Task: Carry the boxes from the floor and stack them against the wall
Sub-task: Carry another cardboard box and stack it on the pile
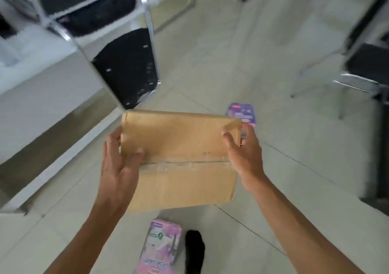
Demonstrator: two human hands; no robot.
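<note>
A brown cardboard box (181, 158) with a clear tape seam across its top is held up above the tiled floor between both hands. My left hand (119, 160) holds its left side, thumb lying on the top face. My right hand (244, 149) grips the right edge near the far corner, fingers curled over it. A pink printed box (162, 246) lies on the floor below the cardboard box. A purple printed box (242, 113) lies on the floor beyond it, partly hidden by the box and my right hand.
A black chair with chrome frame (128, 69) stands at the left beside a white counter (35, 88). Another dark chair with metal legs (362, 69) stands at the right. Pale floor tiles (221, 52) stretch ahead. A dark foot (194, 250) shows at the bottom.
</note>
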